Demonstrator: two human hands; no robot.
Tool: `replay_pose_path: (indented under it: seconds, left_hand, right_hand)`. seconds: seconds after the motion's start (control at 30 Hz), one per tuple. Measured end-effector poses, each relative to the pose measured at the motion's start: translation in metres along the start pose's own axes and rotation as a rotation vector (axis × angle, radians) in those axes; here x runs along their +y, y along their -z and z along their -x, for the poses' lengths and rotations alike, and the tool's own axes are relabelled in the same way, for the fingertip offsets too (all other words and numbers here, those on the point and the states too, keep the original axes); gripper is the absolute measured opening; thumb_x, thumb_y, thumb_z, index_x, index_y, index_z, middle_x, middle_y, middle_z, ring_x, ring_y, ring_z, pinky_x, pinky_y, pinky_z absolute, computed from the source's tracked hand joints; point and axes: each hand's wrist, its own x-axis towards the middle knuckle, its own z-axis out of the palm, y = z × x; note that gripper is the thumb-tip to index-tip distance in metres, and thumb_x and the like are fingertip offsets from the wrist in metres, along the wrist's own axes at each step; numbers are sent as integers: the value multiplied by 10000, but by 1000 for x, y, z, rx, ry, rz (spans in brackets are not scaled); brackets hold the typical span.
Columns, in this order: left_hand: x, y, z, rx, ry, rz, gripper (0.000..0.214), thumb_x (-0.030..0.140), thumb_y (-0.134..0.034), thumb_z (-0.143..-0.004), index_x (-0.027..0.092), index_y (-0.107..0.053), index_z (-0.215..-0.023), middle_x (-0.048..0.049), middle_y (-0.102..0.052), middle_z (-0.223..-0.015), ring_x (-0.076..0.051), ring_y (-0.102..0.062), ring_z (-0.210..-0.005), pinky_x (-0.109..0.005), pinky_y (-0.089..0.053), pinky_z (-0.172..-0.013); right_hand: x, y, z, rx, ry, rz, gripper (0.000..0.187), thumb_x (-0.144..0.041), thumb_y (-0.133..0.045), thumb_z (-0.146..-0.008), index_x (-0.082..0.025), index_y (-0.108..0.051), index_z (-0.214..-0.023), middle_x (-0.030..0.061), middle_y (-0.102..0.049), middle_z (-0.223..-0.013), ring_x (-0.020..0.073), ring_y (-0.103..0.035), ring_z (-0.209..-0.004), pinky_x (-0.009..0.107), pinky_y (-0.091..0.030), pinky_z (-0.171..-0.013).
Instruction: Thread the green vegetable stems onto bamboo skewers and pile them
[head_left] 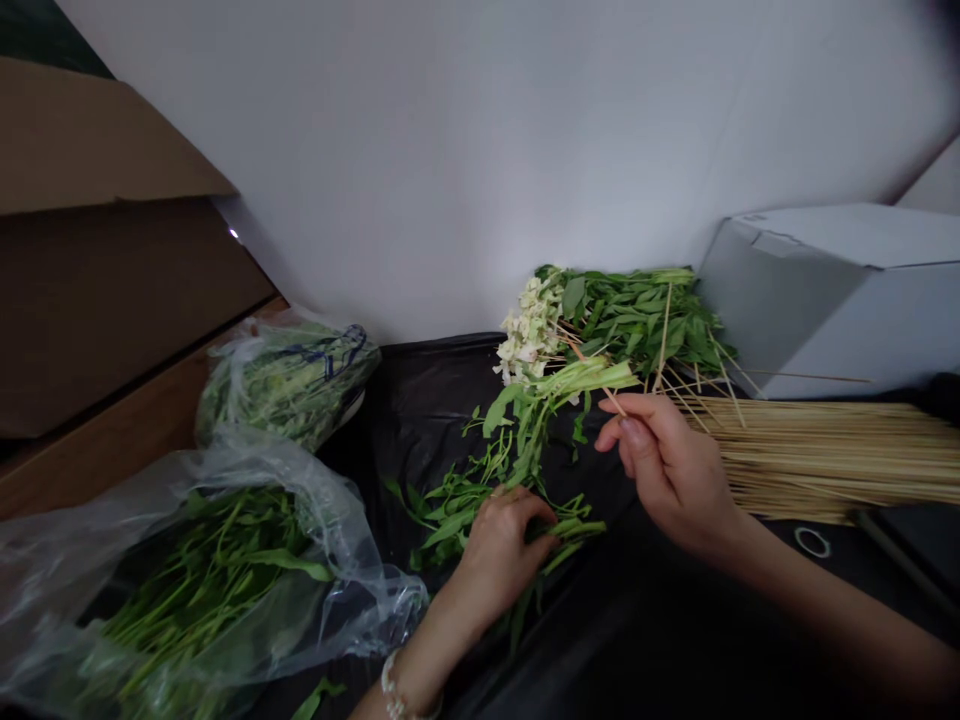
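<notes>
At the far left, a cardboard box [97,250] sits above a wooden edge [105,445]. Beside it lie two plastic bags of greens: the far bag [289,385] is bunched shut around its leaves, and the near bag [217,590] is open, with long stems lying inside. Both rest at the edge of a black sheet [427,420]. On that sheet, the left hand [502,560], with a bracelet [394,690] at its wrist, curls closed over loose greens [480,510]. Just above it, the right hand [667,470] pinches a skewer [609,398] between thumb and fingers, its tip running through a thick leafy stem [562,385]. Behind them, a pile of skewered greens [630,320] with a pale cluster [531,330] lies against the wall [480,150]. Further right, a flat bundle of skewers [817,460] lies near a rubber band [812,542], below a white box [832,300].
</notes>
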Motion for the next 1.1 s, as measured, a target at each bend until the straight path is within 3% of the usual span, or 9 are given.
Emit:
replay_pose_path:
  seconds: [0.13,0.3,0.4,0.47,0.6,0.77,1.1]
  left_hand:
    - [-6,9,-2,98,92,215,117,142,-683,-740,199,-700,-841,-40,-711,-869,-215,-636,-854,-330,-458,-813]
    - [-17,31,-8,326,169,495,133,204,-701,-739,184,-715,-870,-29,-727,-788,-186,-652,-733,-273,-483,-701]
    - [-19,46,-10,495,231,601,206,231,-743,-710,173,-744,-907,-43,-746,-815,-179,-661,-740,-264,-494,-711]
    - [-17,53,-10,565,244,665,240,255,-779,-686,167,-757,-908,-45,-749,-821,-173,-661,-747,-265,-501,-728]
    - [-13,56,-8,613,231,828,275,280,-828,-645,175,-765,-892,-32,-749,-822,-158,-662,-764,-273,-512,-767]
    - [-15,53,-8,610,230,1012,277,266,-842,-650,186,-767,-904,-24,-753,-844,-121,-657,-776,-243,-497,-801]
    - [-12,52,-7,625,198,1003,248,243,-846,-641,195,-771,-873,-12,-743,-815,-107,-631,-738,-223,-493,-760]
  right_hand:
    - [1,-1,2,59,13,-37,185,-223,-401,-990,-221,-509,-1139,18,-660,-833,119,-557,-575,283,-466,-592]
    - [-4,2,4,182,43,-202,155,-213,-381,-990,-254,-516,-1053,49,-638,-845,141,-543,-551,312,-448,-520]
    - [-9,7,4,175,71,-89,181,-204,-374,-984,-277,-535,-1024,41,-640,-768,165,-561,-528,326,-448,-507]
    - [-10,8,4,97,91,16,191,-199,-378,-980,-276,-548,-1020,35,-658,-775,170,-598,-560,317,-462,-526]
    - [-5,-1,5,-167,194,108,191,-198,-380,-980,-235,-555,-1048,36,-683,-863,161,-656,-716,283,-492,-637]
    - [2,-20,11,-344,221,211,256,-162,-354,-971,-168,-585,-1082,64,-690,-907,174,-670,-801,296,-498,-691]
    - [4,-25,14,-367,208,259,295,-142,-347,-955,-159,-621,-1064,78,-710,-932,171,-674,-821,286,-504,-691]
